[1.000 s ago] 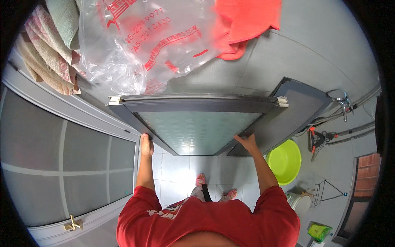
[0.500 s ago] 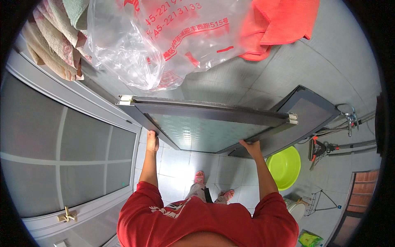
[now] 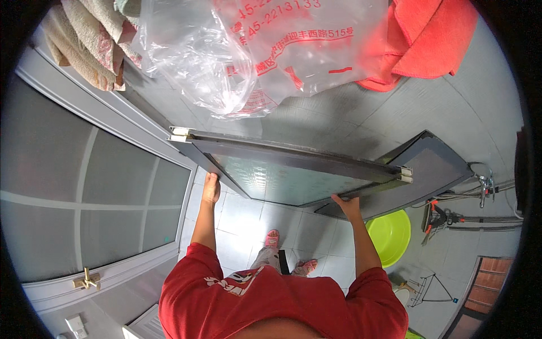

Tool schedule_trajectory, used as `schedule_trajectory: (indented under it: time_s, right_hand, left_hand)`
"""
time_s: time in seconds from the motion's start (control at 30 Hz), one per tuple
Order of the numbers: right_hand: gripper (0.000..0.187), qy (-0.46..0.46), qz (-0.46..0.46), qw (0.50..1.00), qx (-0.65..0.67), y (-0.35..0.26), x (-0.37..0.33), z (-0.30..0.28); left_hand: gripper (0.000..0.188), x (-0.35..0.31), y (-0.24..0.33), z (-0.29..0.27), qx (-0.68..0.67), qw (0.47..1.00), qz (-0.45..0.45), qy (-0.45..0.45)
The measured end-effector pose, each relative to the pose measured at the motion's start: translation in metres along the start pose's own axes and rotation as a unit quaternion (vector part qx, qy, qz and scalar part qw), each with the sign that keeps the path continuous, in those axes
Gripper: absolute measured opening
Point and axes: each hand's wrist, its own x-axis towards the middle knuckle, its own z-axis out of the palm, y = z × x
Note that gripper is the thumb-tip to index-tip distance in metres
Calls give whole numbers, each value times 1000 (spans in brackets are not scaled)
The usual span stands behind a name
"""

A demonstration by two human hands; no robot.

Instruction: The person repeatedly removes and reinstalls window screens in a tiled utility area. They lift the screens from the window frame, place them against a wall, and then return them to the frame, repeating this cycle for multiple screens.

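A dark-framed panel with textured glass (image 3: pixel 282 179) stands upright in front of me, its top edge running across the middle of the view. My left hand (image 3: pixel 212 188) is wrapped round its left side frame, the fingers partly hidden behind it. On the other side, my right hand (image 3: pixel 347 205) grips the right side frame, its thumb showing on the near face. Light end fittings show at both top corners of the frame. Behind its right part leans a second dark-framed grey panel (image 3: pixel 420 169).
A clear plastic bag (image 3: pixel 316 68), a red cloth (image 3: pixel 432 48) and towels (image 3: pixel 93 39) hang ahead. On the left is a paned door (image 3: pixel 113 198) with a brass handle (image 3: pixel 87 279). At right are a lime-green basin (image 3: pixel 389 237), a tap (image 3: pixel 484 185) and a wire rack (image 3: pixel 433 291).
The view has shifted, so the bag, cloth and leaning panel appear further right. Both hands keep their hold on the glass panel, which stays nearly in place.
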Motion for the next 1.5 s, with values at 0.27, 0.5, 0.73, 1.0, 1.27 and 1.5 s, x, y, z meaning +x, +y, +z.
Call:
schedule_trajectory:
  time_s: [0.27, 0.5, 0.73, 1.0, 1.27, 1.5]
  right_hand:
    - [44, -69, 7, 951, -300, -16, -18, -23]
    - [20, -433, -62, 864, -250, -296, -86, -40]
    - [26, -441, -255, 851, -130, -408, 4, 98]
    - [45, -315, -330, 839, -297, -402, 126, 163]
    - [39, -279, -325, 810, -400, -400, 128, 151]
    - [37, -258, -324, 814, -408, -399, 113, 144]
  left_hand:
    - [46, 5, 131, 65, 99, 988, 122, 9]
    - [46, 10, 136, 74, 60, 991, 119, 3]
    - [47, 8, 137, 68, 57, 992, 115, -1]
    - [43, 20, 147, 84, 55, 992, 116, 3]
    - [41, 66, 150, 113, 23, 995, 96, 5]
    - [37, 113, 141, 119, -21, 996, 82, 7]
